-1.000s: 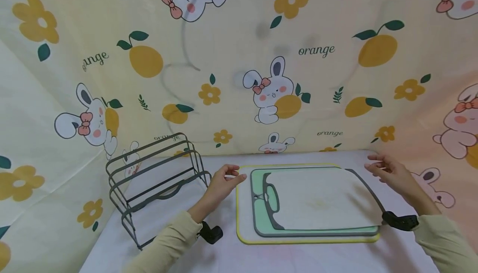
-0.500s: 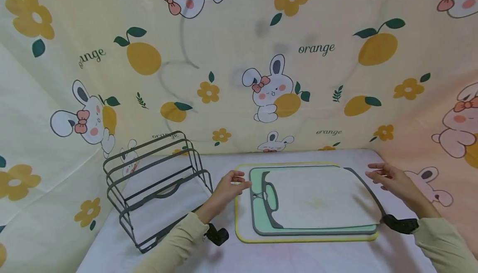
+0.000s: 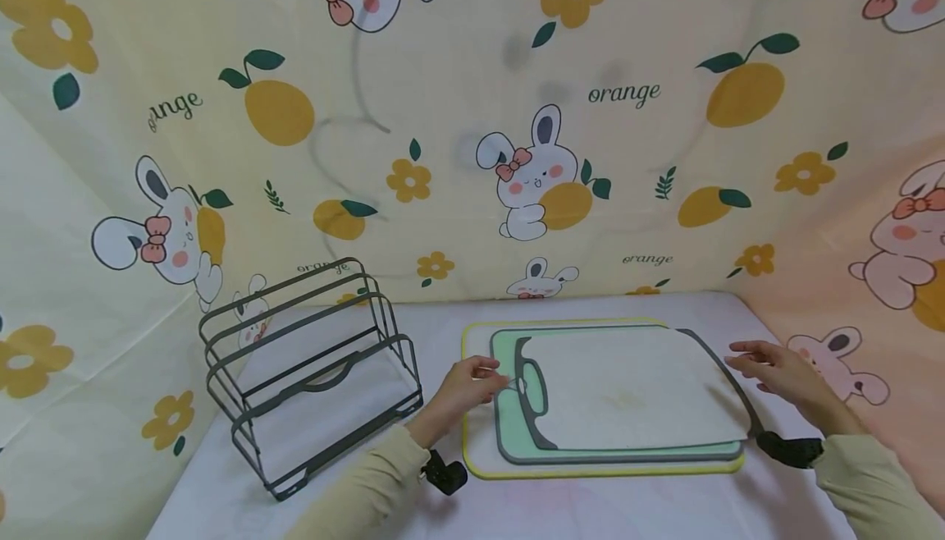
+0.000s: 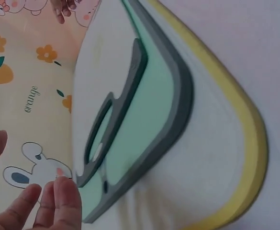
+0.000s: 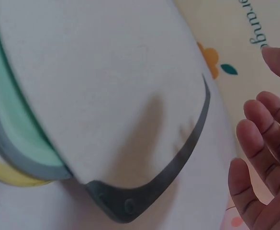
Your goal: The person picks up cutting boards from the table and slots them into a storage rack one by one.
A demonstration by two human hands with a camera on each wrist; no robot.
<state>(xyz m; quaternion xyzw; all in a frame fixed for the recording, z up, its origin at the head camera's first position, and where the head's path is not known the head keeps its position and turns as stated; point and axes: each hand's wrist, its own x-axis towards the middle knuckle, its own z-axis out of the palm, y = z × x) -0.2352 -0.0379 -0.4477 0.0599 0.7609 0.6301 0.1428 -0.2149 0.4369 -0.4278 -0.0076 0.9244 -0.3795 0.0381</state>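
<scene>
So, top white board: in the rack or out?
Out: the top white board lies on the green board; the wire rack stands apart, left of both, with tabletop showing between.

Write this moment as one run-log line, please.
boards: stacked | left fingers: near left end | right fingers: near right end | rack: left of boards

This looks like a screened-off filming corner, though what room lies beyond cannot be told. Printed cloth (image 3: 443,72) with rabbits, oranges and flowers hangs past the desk's (image 3: 561,514) far edge and wraps round both far corners like a booth. Cutting boards (image 3: 627,392) towards the right edge and a wire rack (image 3: 354,440) towards the left are kitchen ware.
</scene>
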